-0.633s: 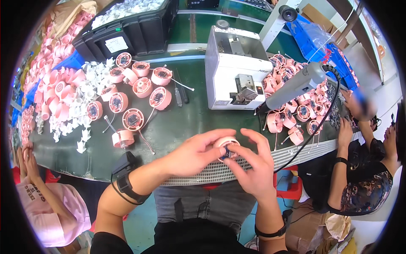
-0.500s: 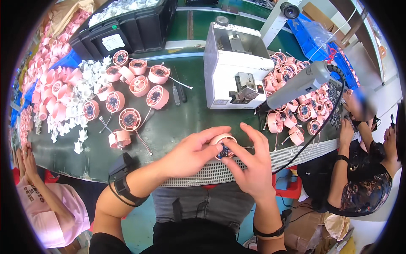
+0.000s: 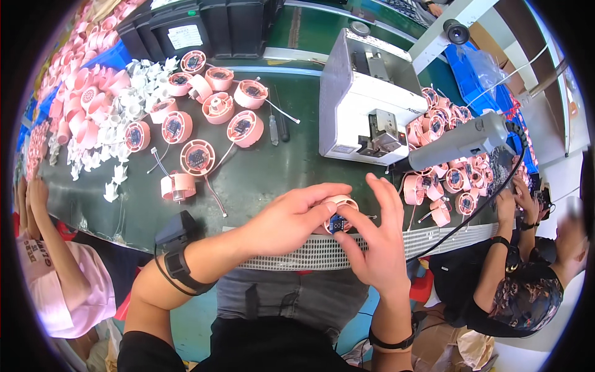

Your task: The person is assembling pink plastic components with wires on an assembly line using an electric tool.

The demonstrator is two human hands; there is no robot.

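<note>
Left hand and right hand pinch a smooth, round pink plastic housing around a flat blue circuit board.

A black crate stands on the green table, left of a white machine.

I see a dark green tabletop bearing a white machine. Left of the machine lie two slim tools, then pink ring housings with circuit boards, white finned pieces and, farthest out, pink cups; right of it I see more housings heaped.
</note>
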